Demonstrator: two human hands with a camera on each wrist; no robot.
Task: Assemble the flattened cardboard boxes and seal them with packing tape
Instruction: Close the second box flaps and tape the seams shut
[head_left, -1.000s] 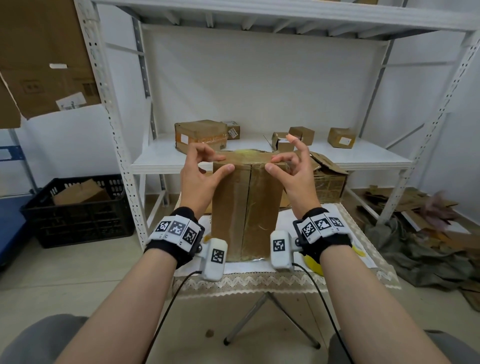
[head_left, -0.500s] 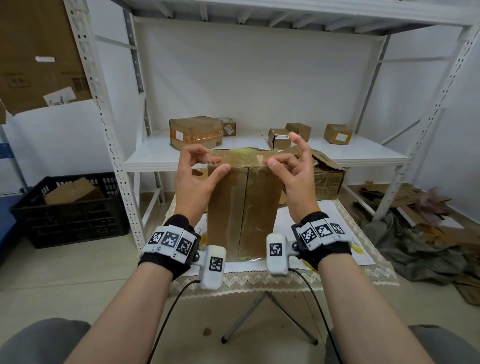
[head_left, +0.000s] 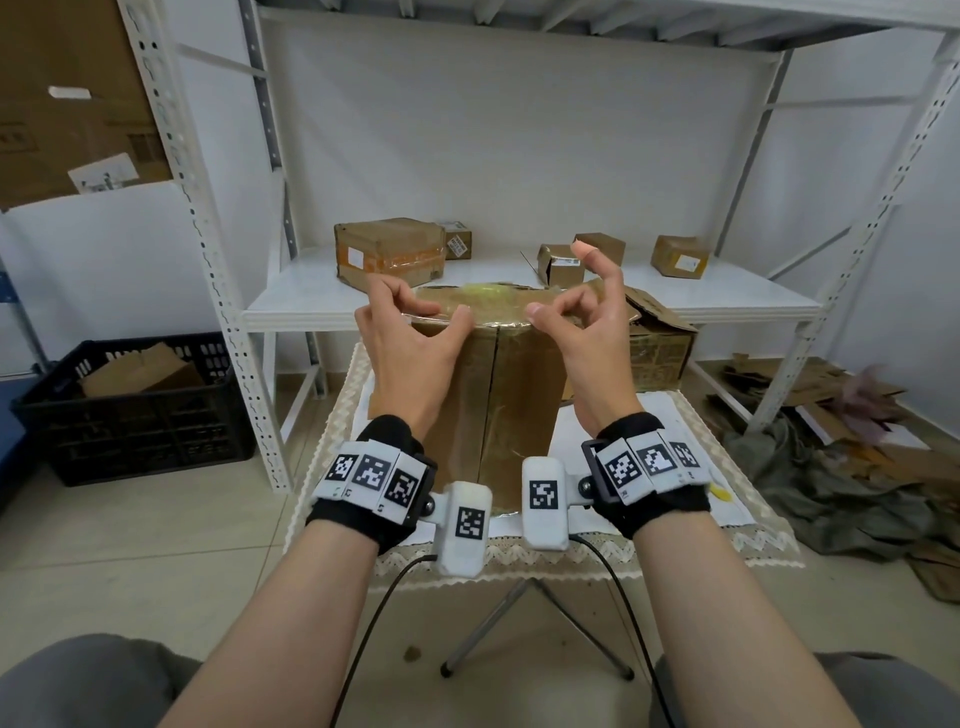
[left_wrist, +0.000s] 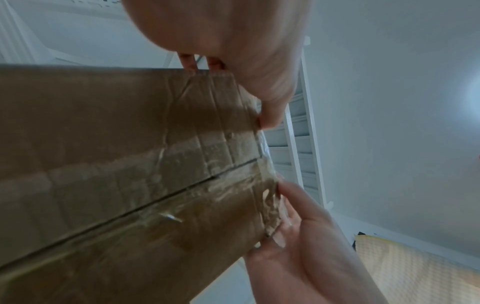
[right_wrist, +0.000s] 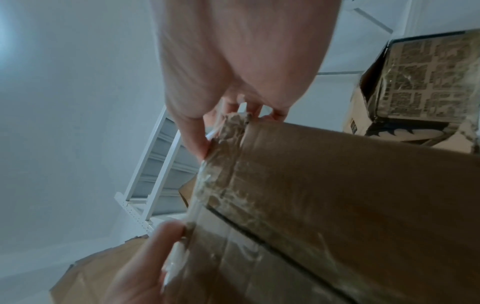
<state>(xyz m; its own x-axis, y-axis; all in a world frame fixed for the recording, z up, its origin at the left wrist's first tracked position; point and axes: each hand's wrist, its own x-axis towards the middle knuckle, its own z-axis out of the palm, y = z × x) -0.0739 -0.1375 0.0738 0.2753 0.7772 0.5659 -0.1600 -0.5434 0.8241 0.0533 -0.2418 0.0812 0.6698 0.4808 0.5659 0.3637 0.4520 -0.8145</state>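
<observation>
Head view is showing the white shelf rack (head_left: 519, 306) filling the background, small boxes sitting on its middle shelf out of the way. In front of it the surface (head_left: 701, 499), draped in a lace-edged cloth, is carrying the box (head_left: 498, 395), standing upright near the middle so its top edge is coming up to a comfortable working height, its centre seam facing the person. An open, printed carton (head_left: 660, 343) is sitting just behind it to the right.

Now the hands. The left hand (head_left: 410, 338) is curling over the top left edge, thumb lying along the near rim, fingers hooking onto the top, apparently pinning the tape (head_left: 488, 304) that is glinting yellowish there. The right hand (head_left: 587, 332) is working the top right edge: thumb and a bent finger are pinching at that strip near the rim, while the index finger is sticking up clear.

Left wrist view is confirming it: wrinkled clear tape is wrapping over the box edge, fingertips (left_wrist: 270, 121) pressing it down. By my reading, both hands are smoothing the strip over the corner so the flaps are staying closed; the seam looks largely sealed.
</observation>
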